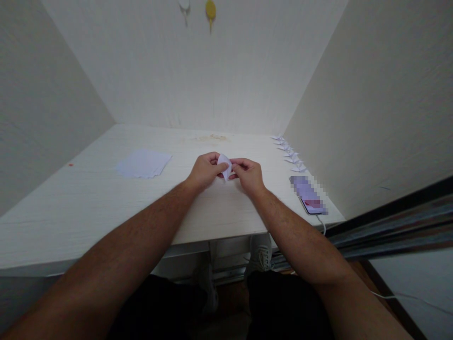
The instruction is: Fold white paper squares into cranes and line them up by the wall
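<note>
A small piece of folded white paper [224, 166] is held up between my two hands, just above the middle of the desk. My left hand [208, 169] pinches it, thumb laid across its front face. At the paper's right edge, my right hand [248, 174] has thumb and forefinger closed on it. The paper narrows to a point at the bottom. Its inner folds are too small to make out.
A loose stack of white paper sheets [144, 163] lies on the left of the white desk [88, 208]. Along the right wall stands a row of several folded paper cranes [290, 155]. Nearer is a phone [308, 194] with a white cable [321, 224].
</note>
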A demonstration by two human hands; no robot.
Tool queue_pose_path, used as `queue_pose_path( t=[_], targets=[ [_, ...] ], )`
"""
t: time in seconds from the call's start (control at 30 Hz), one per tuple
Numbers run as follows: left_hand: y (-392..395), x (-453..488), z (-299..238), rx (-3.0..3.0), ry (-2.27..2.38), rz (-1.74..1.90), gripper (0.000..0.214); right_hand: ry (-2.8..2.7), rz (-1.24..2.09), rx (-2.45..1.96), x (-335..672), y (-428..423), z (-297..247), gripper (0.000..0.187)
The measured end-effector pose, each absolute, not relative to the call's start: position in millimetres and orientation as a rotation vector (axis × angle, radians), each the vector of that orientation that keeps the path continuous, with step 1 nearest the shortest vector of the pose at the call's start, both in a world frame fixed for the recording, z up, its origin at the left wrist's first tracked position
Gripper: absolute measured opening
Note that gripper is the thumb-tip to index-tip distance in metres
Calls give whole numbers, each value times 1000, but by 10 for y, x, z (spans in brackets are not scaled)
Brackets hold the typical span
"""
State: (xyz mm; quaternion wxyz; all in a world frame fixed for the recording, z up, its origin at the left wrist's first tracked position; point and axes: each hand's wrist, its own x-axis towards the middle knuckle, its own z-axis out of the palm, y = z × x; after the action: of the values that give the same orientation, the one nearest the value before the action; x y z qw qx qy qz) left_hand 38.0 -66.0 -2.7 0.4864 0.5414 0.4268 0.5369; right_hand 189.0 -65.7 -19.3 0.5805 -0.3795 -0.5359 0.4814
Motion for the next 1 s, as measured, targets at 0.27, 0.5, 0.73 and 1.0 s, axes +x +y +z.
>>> queue_pose_path(
  t=[0.27,0.5,0.73,1.0],
  targets=[
    [-670,383,-22,1379,1046,1293,27,-1191,1250,-866,1912,-667,-173,23],
    [-678,385,-16,1404,1041,1336,27,-1208,1309,-878,1928,-687,-158,31],
    [-666,375,-32,1382,988,1360,24,-1195,1358,-862,1947,-710,-148,35],
    [-629,352,-81,1390,961,1356,17,-1223,1314,-847,1941,-696,-168,36]
  ],
)
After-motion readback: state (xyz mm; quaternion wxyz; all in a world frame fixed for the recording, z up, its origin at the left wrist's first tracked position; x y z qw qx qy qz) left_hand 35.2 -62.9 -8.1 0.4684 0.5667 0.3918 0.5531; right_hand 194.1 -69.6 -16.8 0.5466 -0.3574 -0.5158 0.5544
